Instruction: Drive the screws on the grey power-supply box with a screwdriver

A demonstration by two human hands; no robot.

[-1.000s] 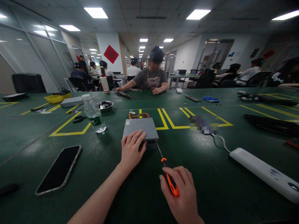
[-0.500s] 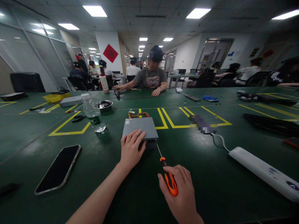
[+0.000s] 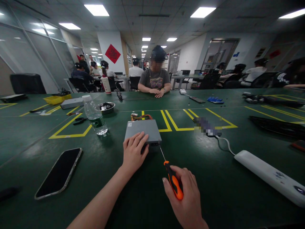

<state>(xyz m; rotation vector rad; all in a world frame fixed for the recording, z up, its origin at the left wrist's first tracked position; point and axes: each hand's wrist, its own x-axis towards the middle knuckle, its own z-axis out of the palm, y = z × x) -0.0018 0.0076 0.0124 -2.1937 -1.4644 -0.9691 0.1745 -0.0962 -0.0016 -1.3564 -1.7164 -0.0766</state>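
A grey metal computer power supply unit lies on the green table ahead of me, its bundle of coloured cables at the far side. My left hand grips its near left part, fingers over the top and thumb down at the front face. In my right hand is an orange and black screwdriver, the handle held loosely between thumb and fingers. Its thin shaft points up to the near right corner of the unit. Whether the tip sits in a screw is too small to tell.
Left of the unit stand a water bottle and a metal bowl; a phone lies nearer. A white power strip with a cable is at right. Across the table sits a person with hands together on the tabletop.
My right hand has shifted slightly on the screwdriver handle, its fingers a little looser and more of the handle showing. The person opposite has drawn an outstretched arm back in.
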